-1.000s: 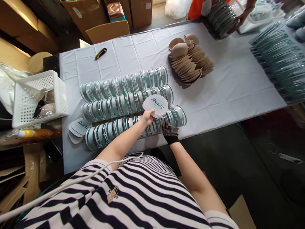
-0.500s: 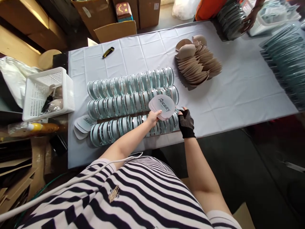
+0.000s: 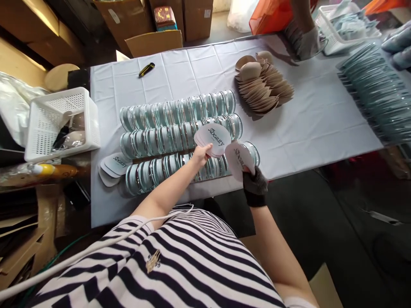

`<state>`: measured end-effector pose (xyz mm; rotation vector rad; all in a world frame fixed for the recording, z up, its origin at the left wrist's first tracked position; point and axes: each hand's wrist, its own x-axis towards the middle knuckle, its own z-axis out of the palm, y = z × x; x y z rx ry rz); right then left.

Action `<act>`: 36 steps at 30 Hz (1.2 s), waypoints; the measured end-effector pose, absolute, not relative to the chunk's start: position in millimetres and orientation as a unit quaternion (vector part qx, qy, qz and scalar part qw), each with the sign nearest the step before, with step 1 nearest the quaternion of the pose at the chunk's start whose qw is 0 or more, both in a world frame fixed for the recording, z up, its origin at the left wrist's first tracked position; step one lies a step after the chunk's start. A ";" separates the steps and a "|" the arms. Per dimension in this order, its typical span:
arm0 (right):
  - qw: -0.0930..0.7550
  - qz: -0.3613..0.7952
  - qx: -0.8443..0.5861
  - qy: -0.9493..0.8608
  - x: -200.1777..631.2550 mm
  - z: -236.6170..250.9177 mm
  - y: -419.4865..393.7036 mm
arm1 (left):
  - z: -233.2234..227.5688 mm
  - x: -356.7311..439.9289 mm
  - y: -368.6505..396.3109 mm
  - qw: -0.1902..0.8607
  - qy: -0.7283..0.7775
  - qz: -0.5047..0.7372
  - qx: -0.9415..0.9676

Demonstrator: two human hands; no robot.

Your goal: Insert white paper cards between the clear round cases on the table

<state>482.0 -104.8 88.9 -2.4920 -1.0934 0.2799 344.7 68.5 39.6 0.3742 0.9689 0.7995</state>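
Far left, at the bench (image 3: 308, 128) edge: a white basket (image 3: 87, 128) with a few pale pads inside, and just right of it a small fan of loose printed cards (image 3: 114, 164) lying flat on the cloth. Further back, a yellow utility knife (image 3: 147, 69), well apart from everything else.

In the middle, three rows of clear round cases (image 3: 180, 112), overlapped like tiles and running left to right.

Over the near row, the left hand (image 3: 201, 155), bare, closed on a stack of printed cards (image 3: 210, 137), print side up, thumb on top. Just to its right, the right hand (image 3: 255, 185), gloved, pinching a single card (image 3: 236, 158) by its lower edge, tilted, above the right end of the near row and apart from the stack.

Judged from this: one card peeled off the stack, not yet set into a case. Next move likely calling for lining that card up with the end case and seating it flat, with the stack kept steady.

Further right, a pile of beige pads (image 3: 266, 87); behind it a co-worker's hand (image 3: 306, 42) on more cases. Far right, long stacks of cases (image 3: 375, 92).
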 end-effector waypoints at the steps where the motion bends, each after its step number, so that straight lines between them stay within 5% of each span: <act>1: 0.162 0.112 -0.885 -0.422 480.5 89.0 -122.4 | 37.7 344.2 74.4 0.784 0.462 0.379 0.167; 7: -0.024 0.208 -0.836 -0.507 444.5 76.9 -133.8 | 24.0 337.9 85.3 0.765 0.500 0.387 0.121; 15: -0.107 0.282 -0.819 -0.488 438.2 74.5 -59.1 | 24.0 337.0 81.4 0.762 0.499 0.396 0.115; 26: -0.033 0.258 -0.820 -0.509 437.7 32.3 -65.4 | 17.7 336.1 80.1 0.766 0.489 0.403 0.108; 33: 0.146 0.556 -0.718 -0.393 452.1 27.4 -68.5 | 19.6 339.5 76.1 0.752 0.490 0.425 0.123; 36: 0.215 0.589 -0.698 -0.345 467.2 35.2 -57.7 | 21.5 342.6 75.3 0.741 0.510 0.416 0.133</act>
